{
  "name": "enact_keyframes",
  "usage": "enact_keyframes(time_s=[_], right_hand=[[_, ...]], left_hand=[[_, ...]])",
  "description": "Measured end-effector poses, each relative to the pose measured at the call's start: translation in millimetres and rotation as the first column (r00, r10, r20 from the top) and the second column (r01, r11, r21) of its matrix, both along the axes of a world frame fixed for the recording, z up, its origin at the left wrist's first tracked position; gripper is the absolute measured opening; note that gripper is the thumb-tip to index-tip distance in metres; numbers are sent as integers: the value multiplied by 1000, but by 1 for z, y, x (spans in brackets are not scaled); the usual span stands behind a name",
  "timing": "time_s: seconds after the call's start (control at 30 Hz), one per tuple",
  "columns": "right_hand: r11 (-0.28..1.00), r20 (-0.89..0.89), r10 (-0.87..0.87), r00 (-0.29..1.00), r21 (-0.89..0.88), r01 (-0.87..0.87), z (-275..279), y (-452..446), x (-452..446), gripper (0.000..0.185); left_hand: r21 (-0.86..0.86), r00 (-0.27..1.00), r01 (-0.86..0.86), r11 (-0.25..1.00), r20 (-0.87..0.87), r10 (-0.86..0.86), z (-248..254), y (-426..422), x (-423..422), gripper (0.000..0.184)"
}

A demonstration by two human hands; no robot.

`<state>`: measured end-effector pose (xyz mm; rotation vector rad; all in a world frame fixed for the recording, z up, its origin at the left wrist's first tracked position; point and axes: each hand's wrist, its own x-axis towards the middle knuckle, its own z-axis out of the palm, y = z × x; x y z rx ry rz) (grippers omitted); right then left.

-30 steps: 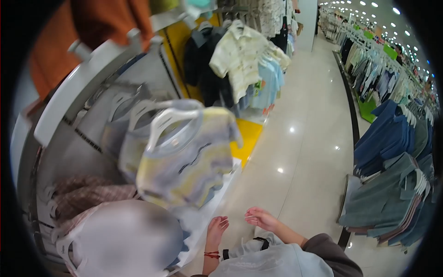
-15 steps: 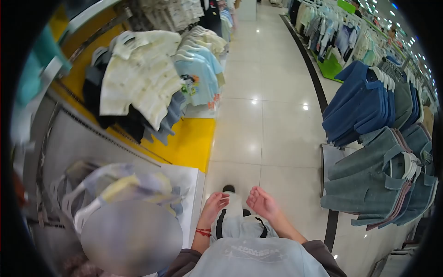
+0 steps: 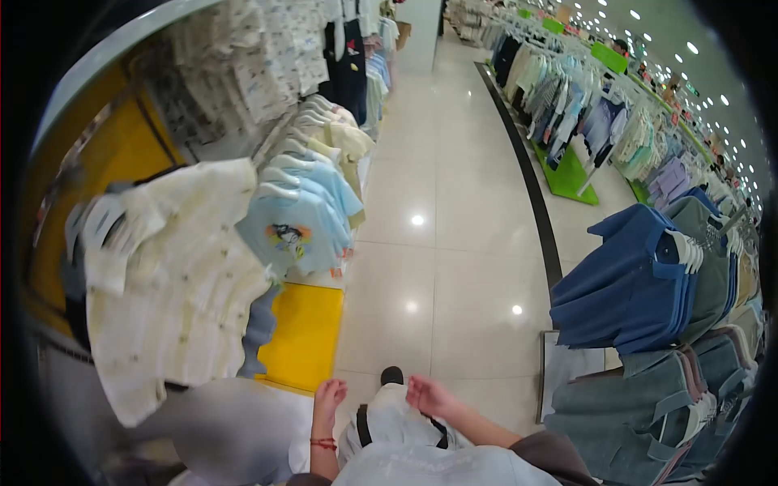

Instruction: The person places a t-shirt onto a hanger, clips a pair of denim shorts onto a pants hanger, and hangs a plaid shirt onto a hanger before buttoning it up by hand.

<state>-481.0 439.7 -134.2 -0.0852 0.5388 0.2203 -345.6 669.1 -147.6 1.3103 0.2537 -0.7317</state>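
My left hand [image 3: 330,397], with a red bracelet on its wrist, hovers in front of my body at the bottom centre. Its fingers are loosely bent, with nothing visible in them. My right hand [image 3: 427,396] hangs level with it, a short gap to the right, also empty with loosely bent fingers. Neither hand touches any clothes. Left of my left hand hangs a cream and yellow checked shirt [image 3: 174,283]. Beyond it are light blue T-shirts [image 3: 296,223] on white hangers. A blurred grey oval covers part of the lower left.
A yellow platform [image 3: 304,336] stands along the left side. The tiled floor aisle [image 3: 433,194] runs ahead, with a black edge strip on its right. On the right hang blue shirts [image 3: 620,279] and grey-green shirts [image 3: 624,417]. A green rack base [image 3: 563,174] stands farther off.
The view has moved forward along the aisle. The checked shirt is now nearer and lower left, and the purple and yellow shirts are no longer recognisable. Both hands stay raised and empty.
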Motion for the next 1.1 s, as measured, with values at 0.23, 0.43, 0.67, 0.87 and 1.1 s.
enact_keyframes(time_s=[0.23,0.43,0.67,0.87,1.1], right_hand=[[792,141,-570,810,-170,587,74,-168,83,12],[736,-190,-676,712,-143,661,-15,-272,95,13],[782,-189,-624,759,-152,605,-22,-456,258,13],[879,73,-445,893,-156,451,86,-570,458,15],[978,95,-206,974,45,202,75,-638,585,14]], left_hand=[[-41,954,270,962,142,-262,68,-151,142,18],[-31,896,433,901,124,-426,51,-267,223,18],[-43,931,362,931,72,-359,61,-421,334,18],[-127,962,228,965,184,-203,106,-515,419,19],[-248,972,221,943,-21,-234,54,-631,523,18]])
